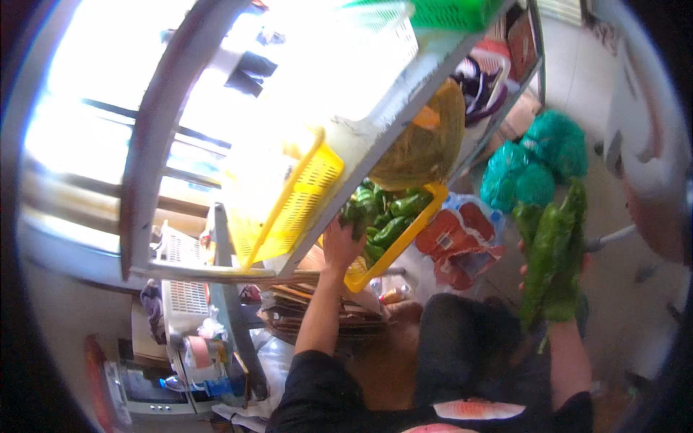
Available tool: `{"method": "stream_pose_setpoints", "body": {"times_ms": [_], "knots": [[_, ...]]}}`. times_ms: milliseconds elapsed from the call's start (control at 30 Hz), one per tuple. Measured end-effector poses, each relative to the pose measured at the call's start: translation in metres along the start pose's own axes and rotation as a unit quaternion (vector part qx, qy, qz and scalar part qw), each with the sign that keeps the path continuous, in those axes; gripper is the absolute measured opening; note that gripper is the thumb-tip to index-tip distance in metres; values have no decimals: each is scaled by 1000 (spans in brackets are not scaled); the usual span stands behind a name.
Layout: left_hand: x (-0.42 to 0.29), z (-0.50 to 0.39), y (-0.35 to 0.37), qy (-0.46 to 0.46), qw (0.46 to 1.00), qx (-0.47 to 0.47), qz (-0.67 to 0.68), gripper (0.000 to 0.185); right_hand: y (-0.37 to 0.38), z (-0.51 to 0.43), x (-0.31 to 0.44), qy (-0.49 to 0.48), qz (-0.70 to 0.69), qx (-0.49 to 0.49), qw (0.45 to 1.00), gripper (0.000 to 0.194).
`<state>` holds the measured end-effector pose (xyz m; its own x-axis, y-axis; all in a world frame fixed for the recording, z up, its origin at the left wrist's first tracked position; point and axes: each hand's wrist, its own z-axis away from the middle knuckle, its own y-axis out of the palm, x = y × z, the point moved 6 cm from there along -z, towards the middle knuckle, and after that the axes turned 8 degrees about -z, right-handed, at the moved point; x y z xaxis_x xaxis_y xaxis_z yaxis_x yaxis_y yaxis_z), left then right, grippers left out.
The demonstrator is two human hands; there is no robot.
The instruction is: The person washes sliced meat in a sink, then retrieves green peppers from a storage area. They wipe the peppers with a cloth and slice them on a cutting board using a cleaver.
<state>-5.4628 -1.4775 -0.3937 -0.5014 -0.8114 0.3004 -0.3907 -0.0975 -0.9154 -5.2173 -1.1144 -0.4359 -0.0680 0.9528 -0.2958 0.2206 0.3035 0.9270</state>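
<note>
Several long green peppers (552,254) lie in my right hand (582,265), which is mostly hidden behind them, out to the right of my knees. My left hand (344,243) reaches to the left side of a yellow plastic basket (398,251) full of green peppers (392,230). Dark green peppers are at its fingertips; whether it grips one, I cannot tell. The basket sits on the lower level of a metal rack, beside a brownish-yellow round basket or bag (427,143).
Above my left hand runs the rack's metal shelf edge (373,130), with another yellow basket (303,200) on it. Teal plastic bags (541,162) and a red and clear plastic package (460,233) rest on the floor. Flattened cardboard (303,308) is stacked below my left forearm.
</note>
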Motion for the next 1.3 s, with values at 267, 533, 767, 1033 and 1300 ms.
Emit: {"method": "stream_pose_setpoints", "body": {"times_ms": [267, 533, 767, 1033, 1300], "knots": [[-55, 58, -117, 79, 994, 58, 42, 44, 23, 33, -22, 1, 27, -10, 1000, 87], [-170, 106, -181, -56, 778, 147, 609, 60, -36, 87, -18, 107, 252, -214, 938, 80], [-299, 119, -127, -394, 218, 367, 814, 66, -35, 148, 3, 187, 265, -416, 849, 72], [-376, 30, -363, -98, 351, 695, 620, 66, 301, 230, -23, -81, 35, -497, 864, 61], [-574, -145, -518, 129, 256, 732, 618, 59, 515, 237, 92, -439, 60, -103, 890, 72]]}}
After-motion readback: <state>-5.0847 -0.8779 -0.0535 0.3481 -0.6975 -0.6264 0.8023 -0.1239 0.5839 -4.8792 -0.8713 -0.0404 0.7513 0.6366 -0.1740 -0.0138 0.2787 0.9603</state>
